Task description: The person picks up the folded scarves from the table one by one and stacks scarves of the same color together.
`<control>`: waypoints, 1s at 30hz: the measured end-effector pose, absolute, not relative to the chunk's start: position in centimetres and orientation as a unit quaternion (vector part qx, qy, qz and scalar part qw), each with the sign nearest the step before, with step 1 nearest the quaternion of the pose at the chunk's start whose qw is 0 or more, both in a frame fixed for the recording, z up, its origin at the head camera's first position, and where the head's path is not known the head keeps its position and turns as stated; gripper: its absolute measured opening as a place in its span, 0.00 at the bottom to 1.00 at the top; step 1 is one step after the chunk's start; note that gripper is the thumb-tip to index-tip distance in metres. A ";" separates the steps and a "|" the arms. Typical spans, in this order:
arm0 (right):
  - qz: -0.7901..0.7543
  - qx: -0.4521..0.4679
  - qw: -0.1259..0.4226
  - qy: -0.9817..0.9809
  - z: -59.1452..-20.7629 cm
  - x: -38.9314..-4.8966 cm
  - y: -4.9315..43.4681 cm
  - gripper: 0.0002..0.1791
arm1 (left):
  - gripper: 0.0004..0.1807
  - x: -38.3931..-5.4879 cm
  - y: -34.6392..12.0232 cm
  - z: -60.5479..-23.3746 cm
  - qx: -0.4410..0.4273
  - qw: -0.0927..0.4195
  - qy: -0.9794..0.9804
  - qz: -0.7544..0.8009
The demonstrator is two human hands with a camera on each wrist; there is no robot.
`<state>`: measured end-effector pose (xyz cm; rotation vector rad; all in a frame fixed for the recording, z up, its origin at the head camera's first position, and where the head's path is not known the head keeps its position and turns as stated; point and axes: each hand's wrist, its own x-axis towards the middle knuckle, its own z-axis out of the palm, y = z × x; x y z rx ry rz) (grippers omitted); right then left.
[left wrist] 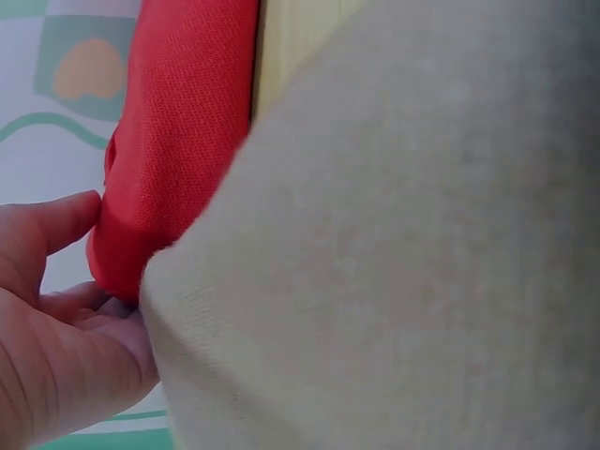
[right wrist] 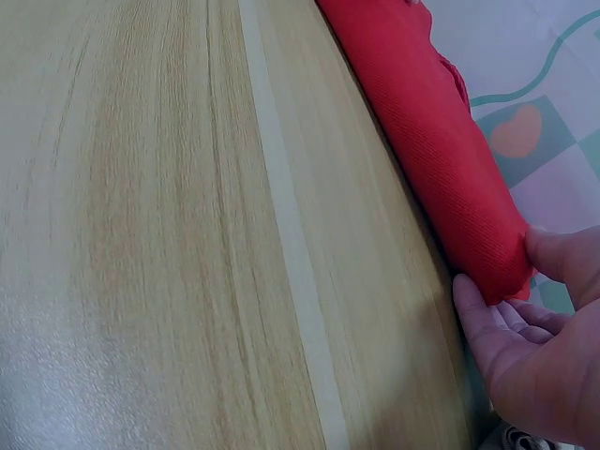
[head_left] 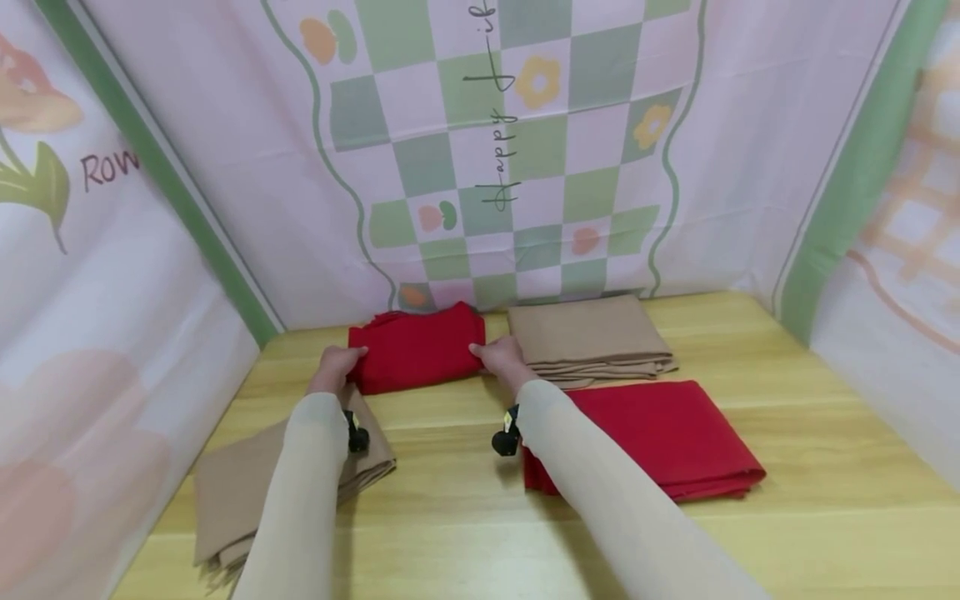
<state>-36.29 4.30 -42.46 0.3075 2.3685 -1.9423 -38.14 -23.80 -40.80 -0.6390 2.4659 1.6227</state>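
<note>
A folded red cloth is at the back of the table, near the patterned curtain. My left hand grips its left end, with the thumb on the top side and the fingers tucked beneath, as the left wrist view of the cloth shows. At the opposite end my right hand pinches the cloth the same way. The right wrist view has the cloth as a thick rounded roll-like edge along the tabletop, its end between thumb and fingers.
A folded beige cloth lies just right of my right hand. Before it sits a larger folded red cloth, partly behind my right sleeve. Another beige cloth lies under my left forearm. Curtains enclose the wooden table.
</note>
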 end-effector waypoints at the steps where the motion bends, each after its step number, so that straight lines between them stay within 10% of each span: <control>1: -0.631 0.099 0.031 0.769 -42.5 -36.3 4.3 0.18 | 0.34 -38.2 -23.9 -40.8 -0.211 0.063 0.813 0.539; 30: -0.620 0.078 0.023 0.780 -42.7 -36.5 3.8 0.15 | 0.28 -38.6 -23.4 -40.5 -0.206 0.065 0.812 0.543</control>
